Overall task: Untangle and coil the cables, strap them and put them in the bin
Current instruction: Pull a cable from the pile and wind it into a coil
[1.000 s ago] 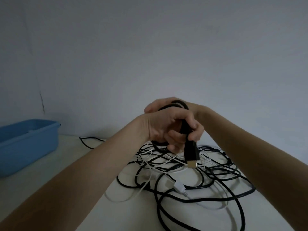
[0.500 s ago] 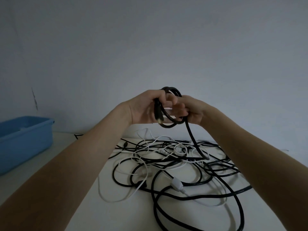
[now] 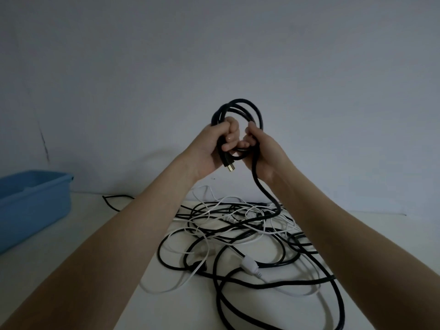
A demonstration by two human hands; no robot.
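Cables (image 3: 238, 236), black and white, lie tangled on the table (image 3: 78, 234) below the fingers and toward the camera, between 2 bare forearms. A white plug (image 3: 250, 267) sits in the near part of the tangle, well under the fingers.

Above that heap, both hands are raised side by side, fingertips touching. The left hand (image 3: 209, 148) has its fingers clenched round the left side of a black coil (image 3: 238, 108), and a gold-tipped connector (image 3: 229, 164) sticks out just below its fingers. The right hand (image 3: 264, 151) has its fingers curled round the coil's right side. From under the right fingers 1 black strand (image 3: 266, 194) hangs down and runs into the tangle, so the coil is joined to the heap.

The coil's loops arch above both sets of fingers, clear of the table.

Far left of the fingers and lower, a blue bin (image 3: 35, 201) stands on the table, well apart from the cables. Beyond the fingers rises a plain wall (image 3: 238, 44).
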